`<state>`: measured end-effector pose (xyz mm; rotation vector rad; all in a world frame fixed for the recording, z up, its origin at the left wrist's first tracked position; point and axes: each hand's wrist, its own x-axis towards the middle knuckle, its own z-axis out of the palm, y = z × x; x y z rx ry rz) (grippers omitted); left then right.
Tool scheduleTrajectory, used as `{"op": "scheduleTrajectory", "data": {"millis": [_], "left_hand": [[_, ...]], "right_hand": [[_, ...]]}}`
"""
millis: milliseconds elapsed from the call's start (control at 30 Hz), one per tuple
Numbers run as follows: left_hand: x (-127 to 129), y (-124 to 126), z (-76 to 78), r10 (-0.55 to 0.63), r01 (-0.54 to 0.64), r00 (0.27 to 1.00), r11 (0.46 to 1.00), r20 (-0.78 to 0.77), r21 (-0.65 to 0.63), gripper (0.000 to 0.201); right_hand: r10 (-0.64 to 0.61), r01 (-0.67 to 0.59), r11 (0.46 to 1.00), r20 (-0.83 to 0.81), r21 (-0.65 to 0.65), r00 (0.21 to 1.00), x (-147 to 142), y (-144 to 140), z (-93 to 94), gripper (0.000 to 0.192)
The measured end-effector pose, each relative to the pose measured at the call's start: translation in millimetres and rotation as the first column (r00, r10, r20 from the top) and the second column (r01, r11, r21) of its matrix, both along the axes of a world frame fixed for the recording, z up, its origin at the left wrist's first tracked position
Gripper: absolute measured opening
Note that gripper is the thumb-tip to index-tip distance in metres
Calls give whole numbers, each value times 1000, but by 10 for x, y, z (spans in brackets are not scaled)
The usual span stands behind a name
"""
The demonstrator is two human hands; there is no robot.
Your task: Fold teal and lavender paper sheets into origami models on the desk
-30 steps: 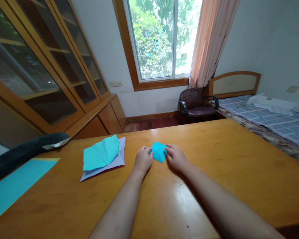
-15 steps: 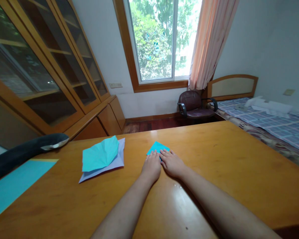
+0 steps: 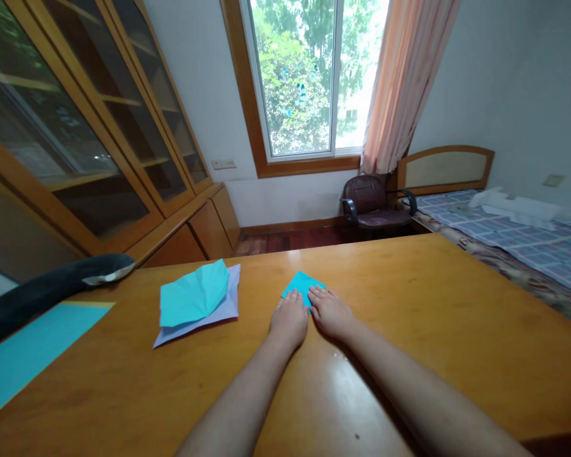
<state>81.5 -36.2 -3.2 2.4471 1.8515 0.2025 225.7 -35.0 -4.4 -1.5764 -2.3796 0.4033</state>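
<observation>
A small folded piece of turquoise paper (image 3: 302, 281) lies flat on the wooden table, one corner pointing toward the window. My left hand (image 3: 290, 319) rests on its near left edge, fingers stretched out over the paper. On its right edge lies my right hand (image 3: 330, 310), palm down with the fingers extended. Between the fingertips a strip of the paper shows; the parts under my fingers are hidden. Neither hand grips the paper.
Left of my hands, a creased turquoise sheet (image 3: 195, 295) lies on lilac paper (image 3: 231, 304). Farther left are a larger turquoise sheet (image 3: 42, 349) and a dark long object (image 3: 52, 289). Past the table (image 3: 433, 317) stand a chair (image 3: 374, 200) and a bed (image 3: 528, 235).
My hands have moved slightly apart on the folded paper, so more of its middle shows between them. The view has shifted a little; the other papers lie as before.
</observation>
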Motion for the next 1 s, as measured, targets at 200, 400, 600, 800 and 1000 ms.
{"op": "scheduleTrajectory", "data": {"millis": [200, 400, 600, 800, 1000], "left_hand": [[-130, 45, 116, -25, 20, 997, 997, 70, 78, 34], [-180, 89, 108, -15, 4, 990, 997, 140, 77, 49], [-171, 59, 163, -18, -3, 977, 995, 213, 98, 38], [-162, 74, 161, -37, -49, 889, 984, 457, 174, 19], [-113, 136, 50, 71, -142, 545, 990, 836, 8, 26]], "right_hand": [[-34, 42, 993, -69, 108, 997, 61, 24, -1, 43], [-229, 256, 956, -184, 142, 956, 93, 87, -60, 59], [-218, 291, 948, -402, 129, 889, 130, 152, -175, 52], [-278, 299, 950, -673, -88, 685, 110, 206, -227, 41], [-291, 2, 947, -853, -322, 434, 63, 169, -156, 32]]}}
